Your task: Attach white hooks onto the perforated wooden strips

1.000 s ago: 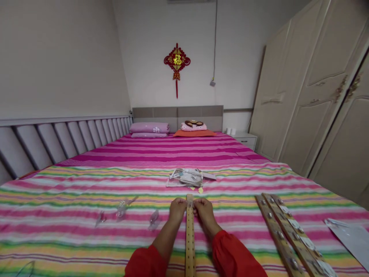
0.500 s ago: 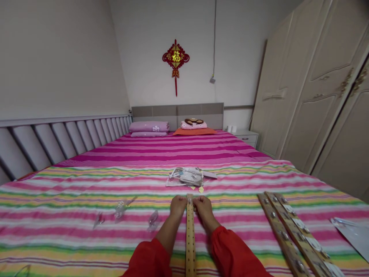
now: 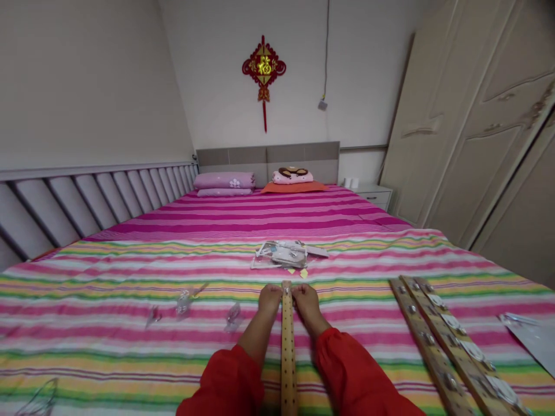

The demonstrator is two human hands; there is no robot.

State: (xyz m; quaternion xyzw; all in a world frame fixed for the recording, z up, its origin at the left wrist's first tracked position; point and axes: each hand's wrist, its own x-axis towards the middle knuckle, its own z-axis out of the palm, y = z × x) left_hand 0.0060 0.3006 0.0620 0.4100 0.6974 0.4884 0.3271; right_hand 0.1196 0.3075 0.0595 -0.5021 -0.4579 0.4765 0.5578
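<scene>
A long, narrow wooden strip (image 3: pixel 288 352) with rows of small holes lies on the striped cloth, pointing away from me. A small shiny piece (image 3: pixel 287 290) sits on its far end. My left hand (image 3: pixel 270 296) is closed in a pinch at the left side of that end. On the opposite side, my right hand (image 3: pixel 306 299) is pinched too, its fingertips close to the shiny piece. What either pair of fingertips holds is too small to make out. Just beyond the strip lie two yellow paper bits (image 3: pixel 304 273).
Clear plastic packets (image 3: pixel 281 254) lie in a pile beyond my hands. Small plastic bags (image 3: pixel 184 301) are scattered to the left, with a thin wire loop (image 3: pixel 41 398) nearer. At right are wooden strips (image 3: pixel 427 341) bearing metal pieces and a white sheet (image 3: pixel 531 335).
The view has tilted down slightly, so the scene sits a little differently in frame. Both hands stay pinched at the far end of the wooden strip, with only slight finger movement.
</scene>
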